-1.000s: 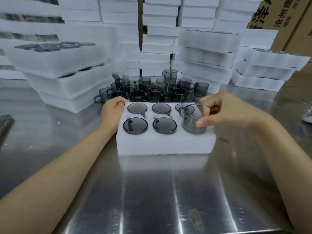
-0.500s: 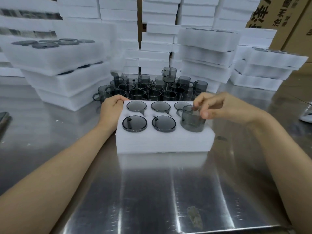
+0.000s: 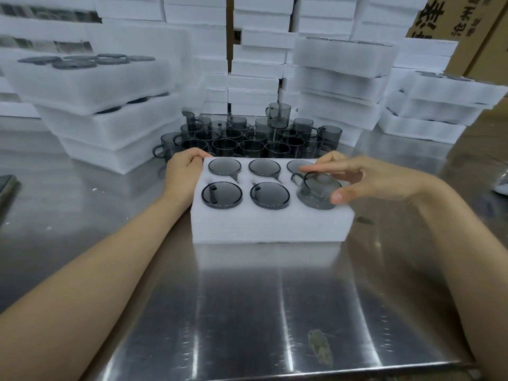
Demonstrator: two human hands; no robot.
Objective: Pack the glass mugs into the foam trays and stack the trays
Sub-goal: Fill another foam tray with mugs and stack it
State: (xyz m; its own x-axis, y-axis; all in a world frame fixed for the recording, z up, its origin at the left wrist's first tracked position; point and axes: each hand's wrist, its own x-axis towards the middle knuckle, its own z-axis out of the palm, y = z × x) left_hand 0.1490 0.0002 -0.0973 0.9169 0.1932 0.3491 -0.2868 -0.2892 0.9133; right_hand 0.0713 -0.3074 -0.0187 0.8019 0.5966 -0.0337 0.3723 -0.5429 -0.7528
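Observation:
A white foam tray lies on the steel table in front of me. Five of its round slots hold smoky grey glass mugs, sunk to the rim. The sixth mug sits tilted and partly sunk in the front right slot, handle pointing left. My right hand lies over it with fingers stretched across its rim and the thumb against its near side. My left hand grips the tray's far left corner, fingers curled over the edge. Several loose mugs stand crowded just behind the tray.
Stacks of filled foam trays rise at the left, behind the mugs at the right and at the far right. Cardboard boxes stand at the back right. A dark flat object lies at the left edge.
My right hand has lowered the mug from above the front right slot into it, and its fingers have straightened out over the rim. My left hand has stayed on the tray corner.

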